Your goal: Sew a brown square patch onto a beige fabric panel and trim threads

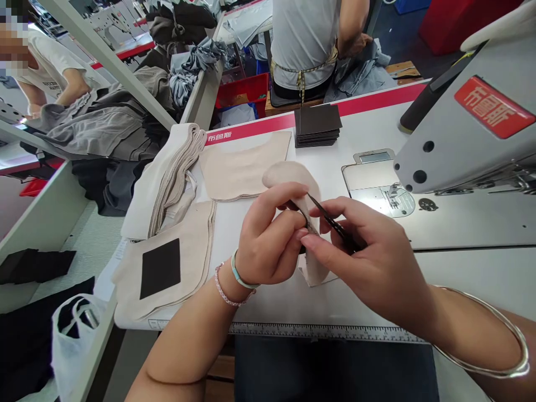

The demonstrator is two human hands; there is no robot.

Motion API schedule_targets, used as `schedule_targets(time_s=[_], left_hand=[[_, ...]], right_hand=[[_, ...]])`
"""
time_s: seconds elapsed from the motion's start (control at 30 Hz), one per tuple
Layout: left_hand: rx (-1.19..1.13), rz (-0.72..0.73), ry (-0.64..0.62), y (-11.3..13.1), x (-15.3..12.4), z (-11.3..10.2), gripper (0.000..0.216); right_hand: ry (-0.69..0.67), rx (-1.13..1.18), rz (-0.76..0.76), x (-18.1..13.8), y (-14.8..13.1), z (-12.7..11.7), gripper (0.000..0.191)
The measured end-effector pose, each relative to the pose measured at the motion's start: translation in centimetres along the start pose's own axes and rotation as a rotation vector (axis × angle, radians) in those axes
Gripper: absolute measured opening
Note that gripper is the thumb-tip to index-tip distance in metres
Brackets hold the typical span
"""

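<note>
the small beige cloth piece (288, 174) is held just above the surface (293, 304), in front of the sewing machine (460, 128). the left hand (268, 240) pinches its folded edge with closed fingers. the right hand (372, 262) is closed on a thin dark tool (330, 220), its tip against the cloth. that tip sits close to the left thumb, so a slip could prick skin or snag the cloth. beige panels (243, 164) and a stack of dark squares (317, 125) lie well apart from the hands, and nothing blocks them.
</note>
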State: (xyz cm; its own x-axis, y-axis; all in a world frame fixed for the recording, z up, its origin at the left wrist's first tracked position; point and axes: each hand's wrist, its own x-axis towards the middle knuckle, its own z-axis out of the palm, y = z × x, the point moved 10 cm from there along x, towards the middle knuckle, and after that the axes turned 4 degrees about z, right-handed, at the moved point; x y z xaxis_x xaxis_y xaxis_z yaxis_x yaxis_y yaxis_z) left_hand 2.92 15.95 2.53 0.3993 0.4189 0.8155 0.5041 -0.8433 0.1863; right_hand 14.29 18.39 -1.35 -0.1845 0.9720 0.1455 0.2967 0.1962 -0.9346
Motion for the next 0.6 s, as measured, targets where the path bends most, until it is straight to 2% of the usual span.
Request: schedule_targets(time_s=[0.1,0.23,0.33,0.4,0.5,0.6], left_hand=[[-0.011,-0.010,0.005,-0.2,-0.1,0.1,0.008],[-0.053,-0.075,0.033,-0.9,-0.3,-0.1,0.010],[-0.071,-0.073,0.022,-0.7,-0.2,0.0,0.007],[-0.046,-0.050,0.028,-0.4,0.0,-0.2,0.005],[0.022,-0.043,0.059,-0.3,0.3,-0.5,0.008],[0.076,-0.047,0.096,-0.4,0.3,-0.8,0.009]], right_hand=[[-0.048,0.076,0.040,0.2,0.3,0.4,0.016],[0.055,0.108,0.119,1.0,1.2,-1.0,0.018],[0.101,0.130,0.184,1.9,2.5,-1.9,0.037],[0.017,0.193,0.193,2.6,3.0,-1.3,0.044],[-0.076,0.238,0.217,3.0,3.4,-0.5,0.034],[0.014,0.172,0.215,2.8,3.2,-1.2,0.032]])
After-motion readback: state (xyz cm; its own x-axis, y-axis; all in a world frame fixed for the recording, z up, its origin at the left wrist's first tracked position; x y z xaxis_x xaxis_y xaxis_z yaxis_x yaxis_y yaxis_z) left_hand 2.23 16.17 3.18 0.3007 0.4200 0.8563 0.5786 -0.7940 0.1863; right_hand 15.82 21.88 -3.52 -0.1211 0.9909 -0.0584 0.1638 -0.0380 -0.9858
